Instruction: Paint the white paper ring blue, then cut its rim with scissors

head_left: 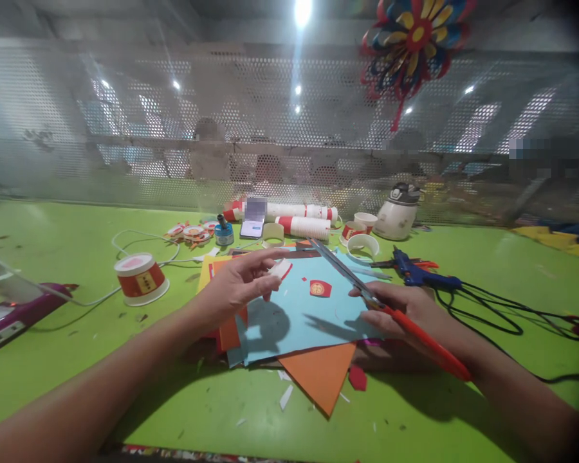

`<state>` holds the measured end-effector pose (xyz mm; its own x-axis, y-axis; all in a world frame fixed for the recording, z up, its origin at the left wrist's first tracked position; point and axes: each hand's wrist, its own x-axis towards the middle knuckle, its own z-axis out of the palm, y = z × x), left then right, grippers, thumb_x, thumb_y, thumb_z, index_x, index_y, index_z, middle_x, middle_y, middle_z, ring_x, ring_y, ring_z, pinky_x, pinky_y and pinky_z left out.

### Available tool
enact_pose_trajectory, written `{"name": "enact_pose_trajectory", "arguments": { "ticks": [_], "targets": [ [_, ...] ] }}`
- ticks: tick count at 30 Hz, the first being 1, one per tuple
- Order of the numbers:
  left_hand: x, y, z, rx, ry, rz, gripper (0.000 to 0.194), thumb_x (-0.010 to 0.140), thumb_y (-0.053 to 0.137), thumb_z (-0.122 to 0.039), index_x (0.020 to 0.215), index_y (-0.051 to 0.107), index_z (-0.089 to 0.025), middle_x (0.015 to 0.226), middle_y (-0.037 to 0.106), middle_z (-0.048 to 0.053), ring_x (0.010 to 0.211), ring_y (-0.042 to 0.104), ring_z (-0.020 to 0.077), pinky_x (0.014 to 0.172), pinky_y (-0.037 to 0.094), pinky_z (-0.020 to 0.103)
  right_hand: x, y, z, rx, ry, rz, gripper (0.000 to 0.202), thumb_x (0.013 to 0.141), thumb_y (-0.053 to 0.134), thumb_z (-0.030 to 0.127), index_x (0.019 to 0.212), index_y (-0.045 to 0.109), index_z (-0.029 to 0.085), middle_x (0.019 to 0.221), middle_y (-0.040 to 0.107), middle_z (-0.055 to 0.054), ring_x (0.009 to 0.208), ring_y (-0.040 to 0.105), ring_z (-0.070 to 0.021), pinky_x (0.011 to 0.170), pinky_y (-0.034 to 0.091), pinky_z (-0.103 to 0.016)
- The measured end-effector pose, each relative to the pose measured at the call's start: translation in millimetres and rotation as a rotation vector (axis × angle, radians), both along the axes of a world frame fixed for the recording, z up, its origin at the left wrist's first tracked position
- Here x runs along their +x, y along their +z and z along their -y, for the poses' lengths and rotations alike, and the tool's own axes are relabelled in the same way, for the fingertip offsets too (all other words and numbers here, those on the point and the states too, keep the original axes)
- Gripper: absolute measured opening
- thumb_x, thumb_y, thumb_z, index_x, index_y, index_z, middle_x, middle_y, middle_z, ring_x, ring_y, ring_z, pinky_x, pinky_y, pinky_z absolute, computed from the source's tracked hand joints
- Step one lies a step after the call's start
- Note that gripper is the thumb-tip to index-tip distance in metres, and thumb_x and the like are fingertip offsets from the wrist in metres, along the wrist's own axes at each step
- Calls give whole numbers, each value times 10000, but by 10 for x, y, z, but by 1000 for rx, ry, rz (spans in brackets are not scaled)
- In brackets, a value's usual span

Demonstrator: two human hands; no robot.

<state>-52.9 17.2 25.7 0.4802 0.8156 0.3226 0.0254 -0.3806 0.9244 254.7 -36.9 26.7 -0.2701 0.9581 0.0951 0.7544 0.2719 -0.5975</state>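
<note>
Near the blue paper's (294,325) left edge, the left hand (244,276) pinched a card piece (282,271), likely light, bendable, best held edgewise; the right hand's (400,308) fingers gripped scissors (415,329).

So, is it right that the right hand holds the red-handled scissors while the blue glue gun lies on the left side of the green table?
Not quite: the head view shows the glue gun on the right side of the table; the right hand does hold the scissors.

The scissors (354,280) have orange-red handles (431,343); the sheet (302,325) is pale blue, the table (174,405) green, the cutout (320,289) red with a gold emblem.
</note>
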Motion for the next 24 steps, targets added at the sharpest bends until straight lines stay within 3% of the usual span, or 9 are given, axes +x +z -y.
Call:
{"name": "enact_pose_trajectory", "arguments": {
  "ticks": [3, 5, 10, 14, 24],
  "targets": [
    [31, 20, 26, 153, 114, -104, 433, 782, 783, -374, 1190, 700, -259, 1154, 678, 78, 1049, 609, 241, 884, 505, 379, -18, 9, 12, 6, -9, 21, 416, 888, 588, 523, 1110, 678, 184, 858, 667, -50, 736, 584, -203, 659, 473, -335],
    [49, 13, 31, 242, 184, -173, 383, 757, 802, -329, 1127, 725, -269, 1189, 665, 78, 1143, 579, 276, 971, 478, 435, -25, 9, 17, 17, -20, 34, 423, 887, 593, 523, 1127, 673, 183, 884, 682, -59, 764, 601, -219, 691, 489, -355],
    [65, -65, 7, 199, 232, -177, 427, 731, 817, -334, 1131, 684, -271, 1208, 614, 86, 1160, 570, 294, 910, 530, 460, -46, 20, 29, -16, 71, 71, 336, 894, 585, 473, 1047, 698, 197, 986, 713, -71, 878, 642, -250, 778, 507, -371],
    [54, -103, -19, 166, 217, -132, 469, 719, 809, -288, 1157, 640, -265, 1334, 563, 97, 1261, 522, 306, 983, 515, 474, -53, 29, 45, -11, 94, 145, 297, 893, 585, 454, 1000, 700, 203, 858, 693, -50, 775, 626, -221, 704, 492, -335],
    [10, -48, 5, 197, 131, -186, 574, 714, 681, -160, 1268, 550, -237, 1396, 517, 130, 1250, 547, 319, 965, 532, 462, -50, 35, 19, -27, 129, 132, 300, 893, 597, 479, 962, 690, 203, 876, 692, -51, 768, 605, -206, 704, 500, -324]
  ]
}}
